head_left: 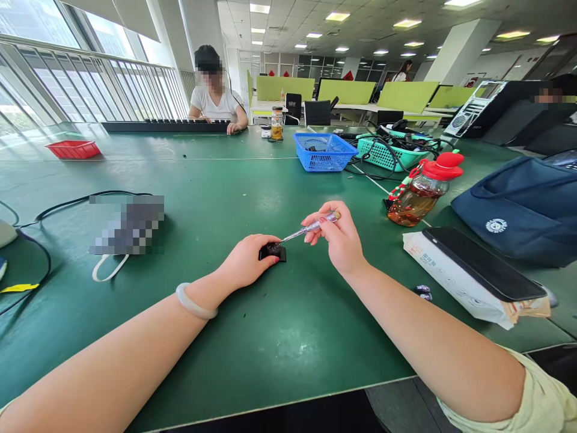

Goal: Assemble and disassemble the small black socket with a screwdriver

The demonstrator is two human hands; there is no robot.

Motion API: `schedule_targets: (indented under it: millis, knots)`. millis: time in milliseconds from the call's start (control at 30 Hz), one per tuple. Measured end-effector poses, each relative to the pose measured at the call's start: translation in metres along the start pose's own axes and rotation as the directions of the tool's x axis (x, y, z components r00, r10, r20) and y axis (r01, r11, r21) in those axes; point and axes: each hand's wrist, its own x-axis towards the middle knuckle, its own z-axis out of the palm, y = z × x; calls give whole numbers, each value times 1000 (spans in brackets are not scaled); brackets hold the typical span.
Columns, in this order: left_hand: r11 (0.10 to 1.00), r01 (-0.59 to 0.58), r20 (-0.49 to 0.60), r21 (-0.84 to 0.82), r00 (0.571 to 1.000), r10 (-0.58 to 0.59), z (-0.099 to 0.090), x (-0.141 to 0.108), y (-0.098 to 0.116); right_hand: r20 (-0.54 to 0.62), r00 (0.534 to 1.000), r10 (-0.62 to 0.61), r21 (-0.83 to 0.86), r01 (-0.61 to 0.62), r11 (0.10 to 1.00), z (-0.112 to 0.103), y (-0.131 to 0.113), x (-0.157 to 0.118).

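Near the middle of the green table, my left hand is closed around a small black box-like part, pressing it against the tabletop. Fingers cover part of it, so its exact kind does not show. My right hand grips a screwdriver with a clear handle, held at a slant. Its thin tip reaches down and left to the black part's upper right edge; whether it touches is too small to tell.
A red-lidded bottle, a tissue pack with a phone on it, and a navy bag stand right. Blue and green baskets with cables lie beyond. A red tray is far left. Another person sits opposite.
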Motion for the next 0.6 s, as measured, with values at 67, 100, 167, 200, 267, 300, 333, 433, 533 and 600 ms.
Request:
schedule_targets:
  millis: [67, 100, 167, 200, 267, 300, 333, 433, 533, 600]
  knots:
    - [1000, -1, 1, 2, 1000, 1, 0, 0, 1, -3, 1000, 15, 18, -15, 1000, 0, 1, 1]
    - [1000, -3, 1, 4, 1000, 3, 0, 0, 1, -4, 1000, 24, 31, -23, 999, -1, 1, 2]
    - [1000, -4, 1, 4, 1000, 4, 0, 0, 0, -3, 999, 42, 58, -42, 997, -1, 2, 3]
    - [1000, -5, 0, 4, 1000, 5, 0, 0, 0, -1, 999, 52, 69, -52, 996, -1, 3, 4]
    - [1000, -9, -7, 2, 1000, 9, 1, 0, -1, 5, 997, 77, 84, -77, 993, -2, 4, 6]
    - [1000, -10, -10, 0, 1000, 10, 1, 0, -2, 10, 996, 91, 86, -92, 992, -3, 5, 7]
    - [1000, -11, -10, -1, 1000, 11, 1, 0, -2, 14, 994, 105, 87, -106, 991, -4, 5, 8]
    - [1000, -4, -5, -4, 1000, 4, 1, 0, -1, 44, 989, 143, 90, -146, 985, -9, 7, 13]
    - [1000, 0, 2, -2, 1000, 0, 0, 0, 0, 87, 983, 162, 103, -170, 980, -12, 8, 17]
    - [1000, 1, 3, 0, 1000, -1, 0, 0, 1, 96, 983, 156, 109, -166, 980, -13, 9, 18]
